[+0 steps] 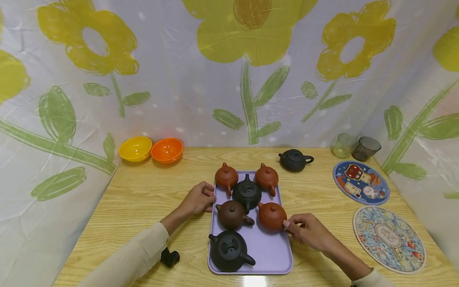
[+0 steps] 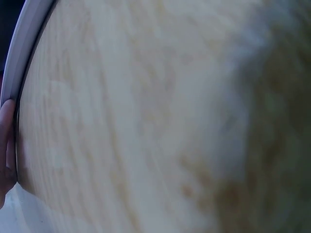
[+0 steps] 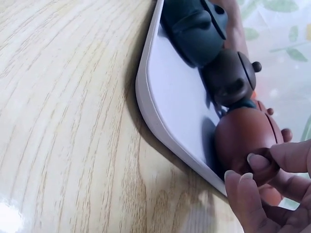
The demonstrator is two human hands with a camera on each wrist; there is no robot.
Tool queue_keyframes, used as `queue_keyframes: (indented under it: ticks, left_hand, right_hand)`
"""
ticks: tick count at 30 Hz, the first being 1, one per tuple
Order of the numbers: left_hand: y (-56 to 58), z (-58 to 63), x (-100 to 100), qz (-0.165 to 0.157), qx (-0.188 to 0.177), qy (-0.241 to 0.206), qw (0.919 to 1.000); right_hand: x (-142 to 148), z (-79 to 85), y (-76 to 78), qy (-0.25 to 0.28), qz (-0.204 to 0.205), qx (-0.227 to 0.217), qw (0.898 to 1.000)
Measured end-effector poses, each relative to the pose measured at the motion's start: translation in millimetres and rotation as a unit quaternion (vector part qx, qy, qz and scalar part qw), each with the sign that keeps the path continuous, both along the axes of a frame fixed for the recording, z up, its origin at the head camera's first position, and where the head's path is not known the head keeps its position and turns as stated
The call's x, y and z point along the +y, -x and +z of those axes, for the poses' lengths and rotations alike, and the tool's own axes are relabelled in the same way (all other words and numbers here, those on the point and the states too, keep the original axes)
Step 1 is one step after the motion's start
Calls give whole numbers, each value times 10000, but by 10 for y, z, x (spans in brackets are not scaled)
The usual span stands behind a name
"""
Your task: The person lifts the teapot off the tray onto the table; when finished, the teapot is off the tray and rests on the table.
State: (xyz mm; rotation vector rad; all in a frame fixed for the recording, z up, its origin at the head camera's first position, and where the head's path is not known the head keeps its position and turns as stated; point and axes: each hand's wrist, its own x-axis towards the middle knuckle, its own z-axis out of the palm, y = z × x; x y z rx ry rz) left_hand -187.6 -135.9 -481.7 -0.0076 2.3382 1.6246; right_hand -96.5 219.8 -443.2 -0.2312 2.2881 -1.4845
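A lilac tray (image 1: 269,255) holds several clay teapots. My right hand (image 1: 310,233) pinches the handle of a reddish-brown teapot (image 1: 271,217) at the tray's right side; in the right wrist view, thumb and fingers close on that handle. At the tray's left edge, my left hand (image 1: 197,198) grips the rim with curled fingers; the left wrist view catches only part of the fingers (image 2: 7,121) against it. Also on the tray are a dark brown teapot (image 1: 230,215), two black teapots (image 1: 247,194) (image 1: 229,251) and two more reddish-brown ones (image 1: 226,176) (image 1: 266,177).
Another black teapot (image 1: 295,160) stands behind the tray. Yellow (image 1: 135,149) and orange (image 1: 167,150) bowls sit back left, two glasses (image 1: 344,146) (image 1: 365,148) back right. Two round mats (image 1: 362,183) (image 1: 389,239) lie right. A small black object (image 1: 170,258) is by the left sleeve.
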Motion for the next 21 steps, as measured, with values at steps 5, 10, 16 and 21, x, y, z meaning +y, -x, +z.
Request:
queue_keyframes:
  ticks: [5,10,16,21]
  left_hand:
    - [5,-6,-2,17,-49,23,10000]
    - [33,-68,-14,33,-89,17,10000]
    - [32,-66,-11,45,-93,4,9999]
    - [32,-61,-5,73,-83,10,9999]
  right_hand:
    - [8,-27,-5,101,39,-14,9999]
    - [13,-6,-19,27,105,-79,9999]
    - [43,31,-10,-207,254,99,9994]
    - [79,56,8,-251,326,211,9989]
